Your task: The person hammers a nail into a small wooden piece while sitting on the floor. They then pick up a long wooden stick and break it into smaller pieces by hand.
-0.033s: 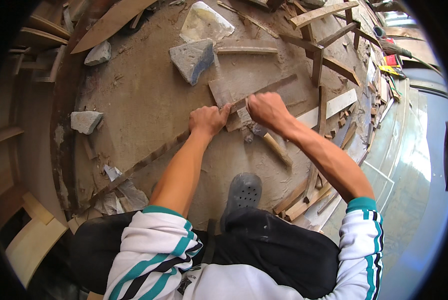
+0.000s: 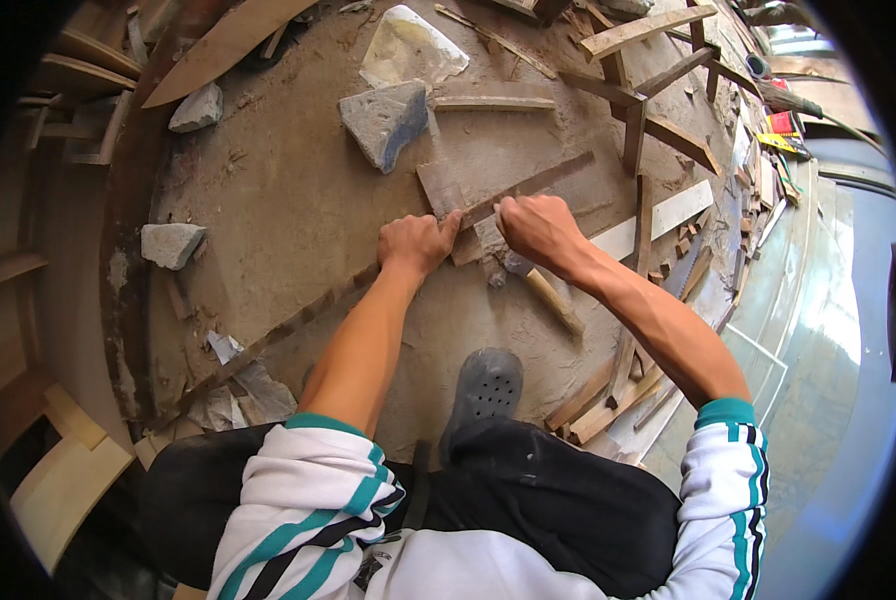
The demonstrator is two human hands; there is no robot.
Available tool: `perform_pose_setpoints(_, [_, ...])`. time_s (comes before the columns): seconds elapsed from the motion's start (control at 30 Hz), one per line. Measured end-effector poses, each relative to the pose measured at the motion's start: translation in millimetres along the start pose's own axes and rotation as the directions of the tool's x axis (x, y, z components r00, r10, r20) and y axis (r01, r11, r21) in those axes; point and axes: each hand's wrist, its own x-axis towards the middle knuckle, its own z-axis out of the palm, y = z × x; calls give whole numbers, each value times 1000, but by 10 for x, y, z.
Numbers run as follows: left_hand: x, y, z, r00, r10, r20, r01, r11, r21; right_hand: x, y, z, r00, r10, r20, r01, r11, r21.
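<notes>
A long, narrow wooden strip (image 2: 310, 312) runs slantwise across the dusty floor, from beside my left knee up to the far right. My left hand (image 2: 415, 244) is closed over its middle, the thumb lying along it. Just right of that, my right hand (image 2: 543, 228) is a closed fist at the strip; whatever its fingers pinch is hidden. A short flat board (image 2: 442, 186) crosses near the strip by my left hand. Below my right hand lies a hammer with a wooden handle (image 2: 556, 303), its head partly among small wood pieces.
Concrete chunks (image 2: 386, 120) lie beyond my hands and a stone (image 2: 173, 244) sits left. A wooden frame (image 2: 636, 125) stands at the far right. Wood offcuts (image 2: 608, 405) and a saw (image 2: 684, 268) lie right, beside glass panes (image 2: 818, 320). My shoe (image 2: 488, 385) is below the hammer.
My right hand has shifted slightly right and toward me. My left hand and the wooden strip look unmoved.
</notes>
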Motion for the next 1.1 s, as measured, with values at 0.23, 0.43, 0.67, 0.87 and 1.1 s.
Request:
perform_pose_setpoints(0.23, [-35, -5, 52, 999, 10, -37, -10, 1000, 18, -95, -108, 146, 991, 15, -134, -18, 1000, -20])
perform_pose_setpoints(0.43, [-51, -14, 100, 999, 15, -30, -14, 999, 43, -90, -121, 118, 995, 89, -49, -86, 995, 56])
perform_pose_setpoints(0.67, [15, 81, -7, 998, -20, 59, 16, 998, 62, -2, -64, 111, 994, 79, -80, -75, 996, 53])
perform_pose_setpoints(0.87, [-8, 52, -25, 999, -33, 9, 33, 999, 15, -97, 68, 67, 971, -134, -198, 137, 991, -2])
perform_pose_setpoints(1.1, [24, 64, 5, 1000, -13, 25, 12, 998, 62, 6, 8, 118, 998, -36, -60, 34, 999, -37])
